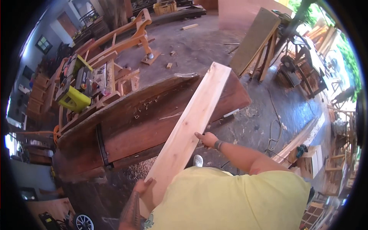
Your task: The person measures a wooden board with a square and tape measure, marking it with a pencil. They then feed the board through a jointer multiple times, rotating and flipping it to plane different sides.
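A long pale wooden board slants across the middle of the head view, its far end raised toward the top and its near end against my yellow shirt. My left hand grips the board's left edge near my body, thumb on the face and fingers hidden underneath. Farther along, my right hand is closed on the right edge, thumb on top. Beneath the board lies a large dark reddish wooden slab with wood shavings on it and a black strap-like bar across it.
A yellow-green thickness planer stands left beyond the slab, beside a wooden furniture frame. A plywood sheet leans at the upper right. A cable trails over the floor on the right. A teal power tool rests on lumber there.
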Motion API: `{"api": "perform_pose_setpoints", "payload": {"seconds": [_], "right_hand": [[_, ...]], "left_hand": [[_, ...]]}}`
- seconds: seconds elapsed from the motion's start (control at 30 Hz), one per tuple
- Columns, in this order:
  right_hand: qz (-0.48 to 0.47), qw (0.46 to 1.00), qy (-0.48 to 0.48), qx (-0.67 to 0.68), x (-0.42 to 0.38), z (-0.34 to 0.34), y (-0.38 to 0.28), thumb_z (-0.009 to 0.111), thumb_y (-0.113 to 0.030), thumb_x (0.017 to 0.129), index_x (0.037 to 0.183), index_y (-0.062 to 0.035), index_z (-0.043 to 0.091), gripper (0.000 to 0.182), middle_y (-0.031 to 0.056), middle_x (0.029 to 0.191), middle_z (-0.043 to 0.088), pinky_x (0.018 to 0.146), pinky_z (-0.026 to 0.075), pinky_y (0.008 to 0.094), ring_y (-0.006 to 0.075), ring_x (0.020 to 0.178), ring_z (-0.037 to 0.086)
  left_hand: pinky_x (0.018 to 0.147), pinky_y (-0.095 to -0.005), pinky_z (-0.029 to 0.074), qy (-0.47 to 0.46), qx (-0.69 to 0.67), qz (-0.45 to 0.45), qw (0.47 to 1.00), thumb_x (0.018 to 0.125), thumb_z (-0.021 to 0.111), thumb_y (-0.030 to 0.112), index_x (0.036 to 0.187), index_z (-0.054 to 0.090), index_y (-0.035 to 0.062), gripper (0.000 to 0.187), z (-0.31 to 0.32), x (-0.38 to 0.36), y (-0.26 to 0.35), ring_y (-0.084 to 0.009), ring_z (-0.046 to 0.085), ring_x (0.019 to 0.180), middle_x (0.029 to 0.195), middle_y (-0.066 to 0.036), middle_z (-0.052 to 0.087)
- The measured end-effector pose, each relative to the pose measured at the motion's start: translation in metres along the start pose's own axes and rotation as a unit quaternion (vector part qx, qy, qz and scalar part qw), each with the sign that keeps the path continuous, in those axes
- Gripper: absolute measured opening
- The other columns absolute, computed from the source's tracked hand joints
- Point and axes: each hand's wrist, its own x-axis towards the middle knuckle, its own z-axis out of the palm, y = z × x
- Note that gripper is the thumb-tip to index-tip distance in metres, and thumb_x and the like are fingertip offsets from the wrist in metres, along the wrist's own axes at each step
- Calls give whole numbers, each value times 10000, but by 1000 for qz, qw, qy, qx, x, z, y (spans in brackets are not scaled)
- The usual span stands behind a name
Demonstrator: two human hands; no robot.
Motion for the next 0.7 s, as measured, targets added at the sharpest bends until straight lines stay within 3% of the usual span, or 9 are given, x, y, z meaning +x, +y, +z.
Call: {"api": "perform_pose_setpoints", "payload": {"seconds": [0.07, 0.2, 0.4, 0.47, 0.53, 0.57, 0.63, 0.67, 0.7], "right_hand": [[104, 988, -111, -10, 12, 0, -2, 586, -767, 988, 1101, 56, 680, 836, 134, 853, 688, 536, 571, 398, 239, 645, 677], [142, 966, -203, -76, 19, 45, 12, 527, -781, 1009, 1067, 40, 697, 840, 151, 893, 715, 542, 568, 412, 233, 611, 665], [61, 992, -96, 58, 41, 99, 39, 494, -797, 1008, 1189, 105, 706, 944, 232, 1005, 758, 549, 601, 412, 296, 708, 757], [73, 992, -100, 23, 39, 92, 25, 483, -763, 1033, 1193, 134, 695, 936, 224, 947, 756, 524, 585, 406, 288, 668, 754], [80, 991, -105, -14, 29, 89, 8, 488, -755, 1035, 1193, 139, 693, 930, 211, 916, 756, 516, 581, 401, 280, 644, 747], [72, 992, -98, -28, 24, 87, 1, 490, -742, 1047, 1057, 61, 735, 840, 141, 884, 759, 518, 557, 357, 218, 651, 702], [50, 995, -77, 27, 37, 93, 16, 504, -702, 1063, 1029, 50, 726, 785, 132, 823, 732, 477, 533, 348, 216, 603, 682], [35, 995, -81, 44, 45, 96, 19, 510, -682, 1072, 1015, 44, 722, 758, 127, 793, 719, 457, 520, 344, 215, 580, 671], [53, 994, -82, 44, 46, 93, 12, 513, -657, 1082, 1039, 31, 712, 717, 123, 777, 700, 435, 503, 343, 218, 540, 644]], "left_hand": [[945, -433, 583, 6, -2, 1, 1000, 950, 677, 735, 1293, 763, 9, 808, 1, 24, 16, -321, 773, 1128, 1153, -242, 794], [950, -456, 584, -17, 83, -52, 995, 938, 625, 804, 1303, 757, 7, 886, 22, 107, 21, -349, 776, 1116, 1143, -237, 793], [1036, -459, 558, -21, -26, -4, 999, 905, 653, 801, 1230, 763, -45, 913, 0, 102, 16, -409, 755, 1142, 1105, -295, 781], [1059, -451, 545, 80, 22, -13, 996, 902, 685, 764, 1228, 753, -52, 881, -5, 94, -31, -402, 743, 1171, 1162, -302, 770], [1055, -439, 549, 313, 43, -123, 941, 918, 703, 722, 1292, 738, -22, 833, 5, 47, -59, -381, 729, 1219, 1267, -274, 752], [1048, -432, 555, 261, 5, -182, 948, 923, 730, 669, 1297, 738, -17, 782, 6, 39, -71, -361, 734, 1212, 1271, -250, 760], [1034, -418, 565, 168, -89, -308, 932, 932, 785, 565, 1308, 739, -7, 686, 21, 31, -119, -321, 744, 1199, 1279, -201, 775], [985, -394, 588, 264, -416, 29, 869, 913, 856, 387, 1265, 763, -14, 541, 82, 62, -191, -229, 762, 1108, 1198, -137, 808], [935, -373, 601, 292, -380, -69, 875, 894, 881, 258, 1241, 774, -11, 452, 77, 48, -146, -155, 743, 1039, 1147, -82, 814]]}}
